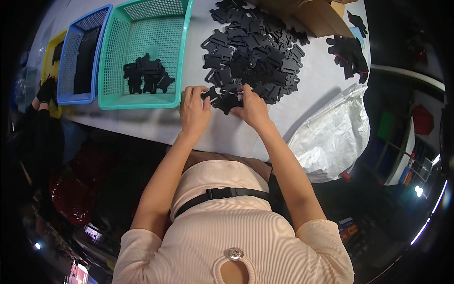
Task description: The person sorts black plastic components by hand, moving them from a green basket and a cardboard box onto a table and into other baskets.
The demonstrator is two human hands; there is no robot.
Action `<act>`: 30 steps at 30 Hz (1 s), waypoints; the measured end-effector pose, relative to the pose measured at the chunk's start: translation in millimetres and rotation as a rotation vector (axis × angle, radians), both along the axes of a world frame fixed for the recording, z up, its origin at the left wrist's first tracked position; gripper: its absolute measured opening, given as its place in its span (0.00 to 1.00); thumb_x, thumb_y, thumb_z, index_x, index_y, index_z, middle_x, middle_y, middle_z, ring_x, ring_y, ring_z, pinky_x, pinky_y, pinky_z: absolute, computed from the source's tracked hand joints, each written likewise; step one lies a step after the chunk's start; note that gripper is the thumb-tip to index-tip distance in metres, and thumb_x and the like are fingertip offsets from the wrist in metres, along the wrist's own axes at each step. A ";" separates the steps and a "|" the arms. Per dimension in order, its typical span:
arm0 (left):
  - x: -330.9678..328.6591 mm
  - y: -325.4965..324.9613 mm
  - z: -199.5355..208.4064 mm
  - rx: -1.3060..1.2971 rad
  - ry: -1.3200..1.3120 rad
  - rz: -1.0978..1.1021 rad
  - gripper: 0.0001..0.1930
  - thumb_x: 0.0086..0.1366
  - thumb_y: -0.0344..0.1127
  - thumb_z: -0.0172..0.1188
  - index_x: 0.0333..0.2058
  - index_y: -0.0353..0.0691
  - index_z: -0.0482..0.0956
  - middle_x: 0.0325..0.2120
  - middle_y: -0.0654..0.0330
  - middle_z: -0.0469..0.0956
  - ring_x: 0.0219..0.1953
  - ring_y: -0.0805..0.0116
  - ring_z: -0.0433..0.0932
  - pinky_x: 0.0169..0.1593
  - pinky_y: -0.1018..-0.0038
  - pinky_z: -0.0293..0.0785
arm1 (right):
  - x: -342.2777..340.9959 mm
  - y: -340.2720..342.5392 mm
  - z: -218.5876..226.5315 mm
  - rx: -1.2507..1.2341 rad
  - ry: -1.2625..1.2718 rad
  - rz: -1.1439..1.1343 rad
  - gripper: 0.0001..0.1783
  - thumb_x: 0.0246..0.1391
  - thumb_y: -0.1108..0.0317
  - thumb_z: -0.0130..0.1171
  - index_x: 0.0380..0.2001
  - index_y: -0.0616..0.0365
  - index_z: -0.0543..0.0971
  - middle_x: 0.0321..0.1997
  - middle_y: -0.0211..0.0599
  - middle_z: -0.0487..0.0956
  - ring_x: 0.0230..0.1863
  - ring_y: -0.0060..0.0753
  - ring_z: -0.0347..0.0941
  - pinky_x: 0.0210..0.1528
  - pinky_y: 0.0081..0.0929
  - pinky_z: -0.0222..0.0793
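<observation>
Both hands, left hand (195,110) and right hand (251,108), pinch one black part (226,102) with fingers clamped; it looks thin, light, stiff, best held by its edges.
</observation>
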State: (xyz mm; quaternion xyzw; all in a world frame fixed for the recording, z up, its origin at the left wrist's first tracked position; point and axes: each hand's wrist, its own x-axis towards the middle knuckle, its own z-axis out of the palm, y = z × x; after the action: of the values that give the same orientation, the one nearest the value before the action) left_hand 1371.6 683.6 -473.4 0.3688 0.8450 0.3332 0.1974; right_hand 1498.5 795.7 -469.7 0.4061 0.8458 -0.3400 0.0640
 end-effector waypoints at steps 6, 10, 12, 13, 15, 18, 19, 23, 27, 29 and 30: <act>3.9 -22.1 0.8 0.040 -0.069 -0.014 0.13 0.48 0.23 0.54 0.36 0.40 0.69 0.33 0.55 0.68 0.39 0.54 0.69 0.41 0.67 0.64 | -2.3 -11.7 -4.2 0.023 0.023 -0.030 0.27 0.27 0.68 0.68 0.35 0.60 0.68 0.32 0.43 0.74 0.36 0.45 0.70 0.38 0.35 0.66; 13.1 -17.6 1.6 0.131 -0.226 -0.027 0.16 0.49 0.25 0.56 0.40 0.40 0.69 0.34 0.53 0.69 0.39 0.57 0.71 0.42 0.68 0.66 | 2.8 -12.4 -4.0 -0.087 0.034 -0.081 0.24 0.27 0.69 0.68 0.33 0.61 0.71 0.32 0.44 0.74 0.37 0.45 0.70 0.38 0.34 0.66; 17.6 -6.4 1.6 0.222 -0.441 -0.100 0.17 0.52 0.28 0.56 0.43 0.39 0.69 0.36 0.54 0.70 0.39 0.62 0.72 0.39 0.70 0.69 | 5.6 -10.8 -0.7 -0.186 0.080 -0.070 0.22 0.28 0.70 0.67 0.32 0.62 0.72 0.32 0.44 0.74 0.36 0.44 0.71 0.37 0.33 0.66; 17.6 -1.9 1.4 0.267 -0.547 -0.136 0.18 0.53 0.29 0.56 0.44 0.39 0.68 0.37 0.55 0.71 0.39 0.64 0.72 0.38 0.72 0.70 | 5.0 -10.0 5.6 -0.241 0.109 -0.049 0.22 0.28 0.71 0.67 0.32 0.62 0.72 0.31 0.44 0.74 0.35 0.43 0.71 0.36 0.31 0.66; 13.0 0.4 -7.8 0.139 -0.951 -0.188 0.19 0.57 0.30 0.53 0.48 0.40 0.65 0.41 0.58 0.70 0.40 0.68 0.72 0.38 0.76 0.71 | 6.5 -10.2 12.3 -0.346 0.197 -0.084 0.20 0.30 0.73 0.66 0.31 0.63 0.72 0.29 0.42 0.75 0.32 0.38 0.72 0.34 0.28 0.66; 10.6 -3.8 -7.9 0.108 -1.336 -0.077 0.16 0.63 0.34 0.46 0.50 0.42 0.63 0.43 0.59 0.70 0.40 0.68 0.73 0.37 0.76 0.74 | 12.4 -5.2 16.7 -0.519 0.318 -0.257 0.17 0.32 0.75 0.65 0.29 0.64 0.72 0.25 0.37 0.75 0.26 0.28 0.71 0.29 0.23 0.66; 6.7 -8.6 -5.3 0.110 -1.401 -0.008 0.16 0.63 0.35 0.45 0.50 0.42 0.63 0.43 0.59 0.70 0.40 0.67 0.73 0.38 0.75 0.75 | 17.8 -2.1 17.0 -0.600 0.314 -0.318 0.16 0.33 0.75 0.65 0.29 0.64 0.72 0.24 0.36 0.75 0.24 0.24 0.70 0.27 0.21 0.66; 2.6 -30.8 -8.9 0.192 -1.642 0.156 0.19 0.65 0.45 0.39 0.49 0.43 0.64 0.42 0.57 0.70 0.40 0.66 0.73 0.39 0.70 0.75 | 17.2 -13.4 20.9 -0.716 0.312 -0.320 0.14 0.35 0.74 0.64 0.29 0.64 0.73 0.21 0.32 0.74 0.21 0.18 0.68 0.23 0.17 0.64; 10.1 -44.6 -8.1 0.164 -1.797 0.257 0.22 0.64 0.50 0.37 0.50 0.42 0.63 0.41 0.57 0.70 0.41 0.65 0.73 0.38 0.67 0.74 | -1.9 -25.1 11.6 -0.209 0.223 -0.113 0.18 0.32 0.69 0.67 0.29 0.62 0.73 0.27 0.37 0.72 0.28 0.30 0.71 0.28 0.27 0.67; 10.7 -53.3 -13.3 0.171 -1.812 0.254 0.21 0.64 0.50 0.37 0.49 0.41 0.63 0.40 0.57 0.71 0.40 0.64 0.73 0.38 0.68 0.74 | -13.8 -29.5 11.6 0.073 0.082 -0.055 0.21 0.29 0.66 0.67 0.29 0.61 0.72 0.33 0.42 0.69 0.35 0.42 0.68 0.35 0.34 0.66; 9.7 -57.8 -14.0 0.181 -1.812 0.276 0.21 0.65 0.49 0.37 0.48 0.41 0.63 0.40 0.56 0.71 0.40 0.63 0.73 0.39 0.68 0.74 | -17.2 -32.8 7.0 0.160 0.054 -0.027 0.21 0.28 0.66 0.68 0.29 0.60 0.71 0.34 0.41 0.69 0.36 0.42 0.68 0.35 0.35 0.66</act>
State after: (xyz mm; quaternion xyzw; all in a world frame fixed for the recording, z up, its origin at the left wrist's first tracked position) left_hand 1381.2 625.7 -487.4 -0.1233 0.3745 0.5802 0.7126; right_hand 1481.3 762.9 -462.8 0.4118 0.8662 -0.2830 0.0042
